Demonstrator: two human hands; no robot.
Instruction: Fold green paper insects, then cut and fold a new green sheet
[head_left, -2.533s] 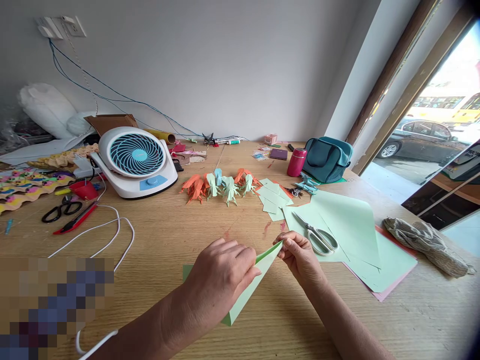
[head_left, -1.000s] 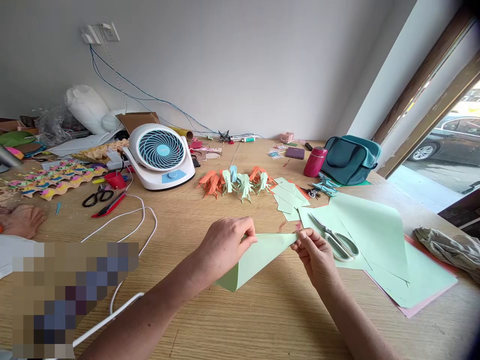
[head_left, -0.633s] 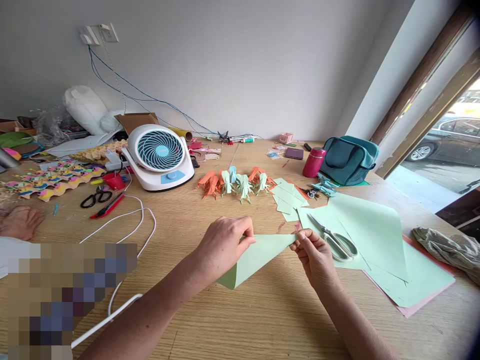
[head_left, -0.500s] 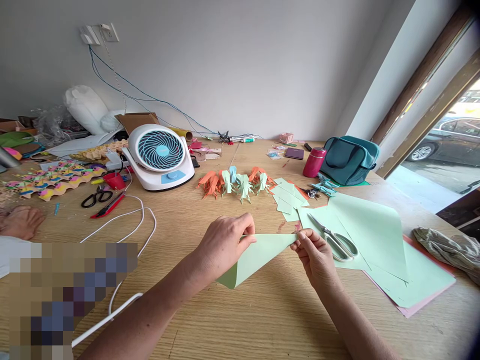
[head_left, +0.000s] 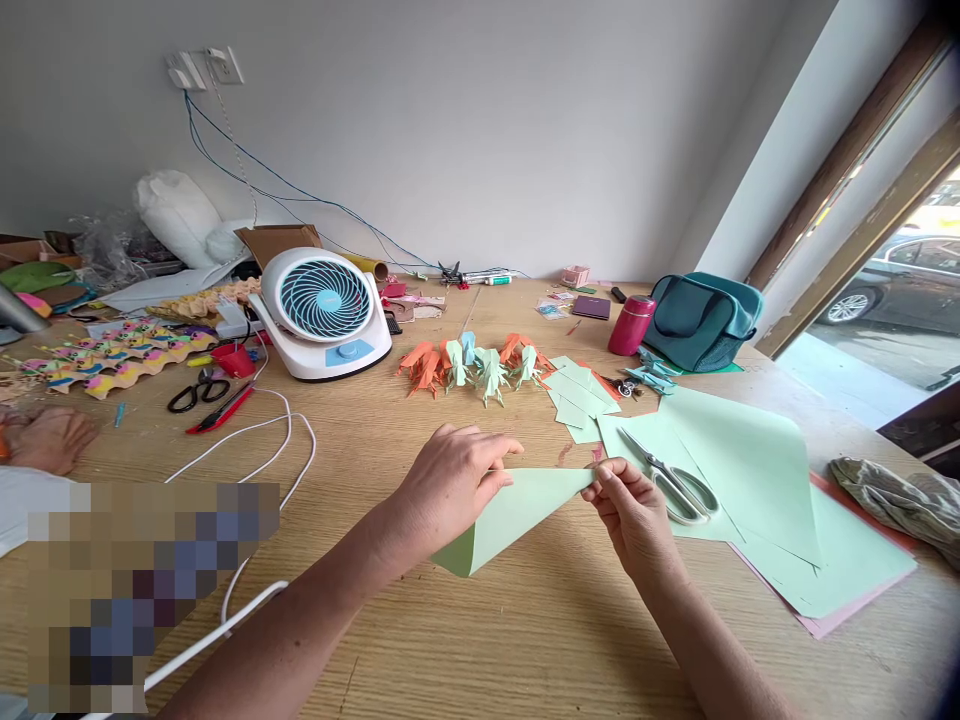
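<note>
A pale green sheet of paper (head_left: 517,505), bent over on itself, is held up between both hands above the table. My right hand (head_left: 634,510) pinches its right corner between thumb and fingers. At the paper's upper left, my left hand (head_left: 450,485) keeps its thumb on the edge, with the index finger lifted and stretched out; the other fingers are partly hidden. Scissors with pale handles (head_left: 675,485) lie on larger green sheets (head_left: 750,460) to the right of my right hand. Beyond my hands stand several folded paper figures (head_left: 491,372) in green and orange.
A white fan (head_left: 326,310) stands at the back left, its cable running forward. Black-handled scissors (head_left: 199,390) and a red cutter (head_left: 223,410) lie nearby. Another person's hand (head_left: 52,438) rests at far left. A pink bottle (head_left: 631,325) and teal bag (head_left: 701,320) stand back right.
My left index finger has lifted and straightened away from the thumb. The paper and my right hand have hardly moved. The view has shifted slightly.
</note>
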